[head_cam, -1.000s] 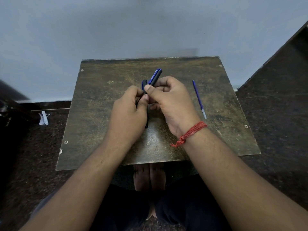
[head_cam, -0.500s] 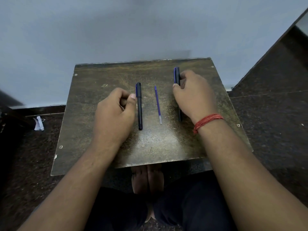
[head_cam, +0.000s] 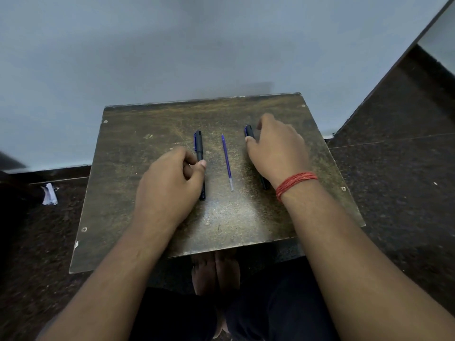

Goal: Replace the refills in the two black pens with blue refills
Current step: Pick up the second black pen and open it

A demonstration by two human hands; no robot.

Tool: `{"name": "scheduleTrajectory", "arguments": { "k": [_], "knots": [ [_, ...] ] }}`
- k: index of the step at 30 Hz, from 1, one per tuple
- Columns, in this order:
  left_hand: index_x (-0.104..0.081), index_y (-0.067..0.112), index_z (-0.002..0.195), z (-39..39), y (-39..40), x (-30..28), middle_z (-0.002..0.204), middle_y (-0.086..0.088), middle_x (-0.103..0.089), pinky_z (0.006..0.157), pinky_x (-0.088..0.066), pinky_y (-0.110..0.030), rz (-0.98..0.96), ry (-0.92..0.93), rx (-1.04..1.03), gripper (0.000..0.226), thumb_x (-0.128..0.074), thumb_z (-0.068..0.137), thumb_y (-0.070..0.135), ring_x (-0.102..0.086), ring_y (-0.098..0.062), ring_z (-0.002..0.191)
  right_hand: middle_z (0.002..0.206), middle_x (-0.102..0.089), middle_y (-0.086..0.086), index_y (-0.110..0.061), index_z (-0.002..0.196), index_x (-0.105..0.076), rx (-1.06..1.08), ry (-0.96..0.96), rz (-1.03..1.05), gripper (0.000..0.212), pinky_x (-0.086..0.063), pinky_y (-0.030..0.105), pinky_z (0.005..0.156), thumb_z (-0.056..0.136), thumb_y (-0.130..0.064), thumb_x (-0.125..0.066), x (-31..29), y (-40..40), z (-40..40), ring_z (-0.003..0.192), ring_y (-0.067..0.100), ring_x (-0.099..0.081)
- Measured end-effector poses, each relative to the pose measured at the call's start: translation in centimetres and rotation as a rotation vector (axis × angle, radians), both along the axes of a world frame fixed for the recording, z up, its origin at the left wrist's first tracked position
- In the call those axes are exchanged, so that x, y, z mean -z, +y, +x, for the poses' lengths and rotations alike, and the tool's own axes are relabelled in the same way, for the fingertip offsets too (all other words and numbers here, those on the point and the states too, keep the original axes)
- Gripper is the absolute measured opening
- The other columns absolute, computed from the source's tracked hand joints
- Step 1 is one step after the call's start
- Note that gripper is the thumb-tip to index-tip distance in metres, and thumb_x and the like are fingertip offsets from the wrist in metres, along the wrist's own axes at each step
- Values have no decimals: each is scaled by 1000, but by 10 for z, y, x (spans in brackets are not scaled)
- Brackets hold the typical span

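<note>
Two black pens with blue clips lie lengthwise on a small worn wooden table (head_cam: 128,193). The left black pen (head_cam: 198,143) rests on the tabletop, and my left hand (head_cam: 167,183) is curled beside it with the thumb laid over its barrel. The right black pen (head_cam: 249,131) is mostly hidden under my right hand (head_cam: 278,148), whose fingers lie on it near the cap. Only that pen's top and lower tip show. A thin blue refill (head_cam: 226,161) lies free between the two pens, touched by neither hand.
The table stands against a pale blue wall, on a dark speckled floor. A crumpled white scrap (head_cam: 50,194) lies on the floor at the left. My bare feet (head_cam: 215,269) show under the table's near edge. A red thread circles my right wrist.
A second ago both hands held the pens together at the table's middle, with the refill to the right. Now the pens lie apart on the table, one on each side of the refill.
</note>
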State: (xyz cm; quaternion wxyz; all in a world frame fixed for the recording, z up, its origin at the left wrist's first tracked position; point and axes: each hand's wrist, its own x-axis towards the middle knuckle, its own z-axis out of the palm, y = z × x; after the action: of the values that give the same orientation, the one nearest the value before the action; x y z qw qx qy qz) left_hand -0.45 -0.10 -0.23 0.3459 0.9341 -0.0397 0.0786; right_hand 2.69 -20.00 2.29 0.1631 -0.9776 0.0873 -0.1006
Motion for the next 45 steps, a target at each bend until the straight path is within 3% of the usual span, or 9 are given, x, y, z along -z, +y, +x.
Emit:
{"name": "scheduleTrajectory", "arguments": {
  "k": [5,10,19,27,31,35,40,42,45],
  "knots": [
    [-55,29,83,0,-2,-1,69,12,-55,54,-34,-27,112,-18,-11,22,-63,92,47,-54,-8,69,85,-52,-7,-20,107,-55,-21,-105,109,21,-49,39,78,94,-37,-56,-3,5,-2,89,24,-58],
    [-49,28,79,1,-3,0,71,12,-52,54,-32,-30,178,-24,-17,27,-63,90,49,-53,-15,74,86,-57,-8,-22,107,-57,-72,-76,159,21,-50,37,76,94,-38,-57,-1,9,-1,88,21,-59],
    [-51,22,78,5,-6,5,75,8,-55,64,-45,-38,229,18,8,29,-62,90,46,-57,-23,78,89,-62,-9,-26,106,-59,-47,-81,267,18,-50,33,72,92,-39,-58,-1,7,0,86,16,-60],
    [-51,23,75,8,-7,5,70,9,-56,56,-34,-33,262,62,-29,27,-60,90,43,-55,-17,68,84,-63,-9,-28,101,-59,-51,-91,355,13,-53,35,75,91,-37,-59,-2,7,-1,82,14,-61],
    [-53,24,73,7,-5,1,66,10,-55,52,-33,-28,158,22,-81,26,-61,90,42,-52,-6,64,78,-62,-11,-27,101,-62,-50,-146,426,14,-51,32,71,90,-36,-60,-3,6,0,79,10,-61],
    [-56,23,78,5,-4,-5,71,10,-58,57,-44,-29,-20,-56,-21,24,-64,92,40,-55,-5,65,73,-66,-5,-26,94,-65,-77,-126,728,10,-47,25,61,91,-36,-64,-3,9,-1,65,5,-61],
    [-53,25,85,0,-12,-9,76,5,-64,60,-55,-42,-126,1,98,19,-66,95,34,-64,-14,62,76,-71,-3,-17,93,-67,-165,12,1253,14,-48,26,60,94,-31,-66,-5,19,-4,72,11,-64],
    [-50,27,87,-1,-13,-9,76,6,-65,60,-56,-43,-128,19,125,19,-66,96,34,-65,-14,61,77,-70,-1,-14,91,-67,-172,11,1338,11,-48,26,59,94,-24,-66,-5,21,-4,72,15,-61],
    [-49,29,91,-2,-12,-8,79,9,-61,57,-48,-33,-113,-14,144,19,-66,96,35,-61,-10,65,78,-68,2,-12,88,-64,-172,29,1350,8,-47,25,58,94,-18,-67,-5,22,-4,70,15,-60]
  ]
}}
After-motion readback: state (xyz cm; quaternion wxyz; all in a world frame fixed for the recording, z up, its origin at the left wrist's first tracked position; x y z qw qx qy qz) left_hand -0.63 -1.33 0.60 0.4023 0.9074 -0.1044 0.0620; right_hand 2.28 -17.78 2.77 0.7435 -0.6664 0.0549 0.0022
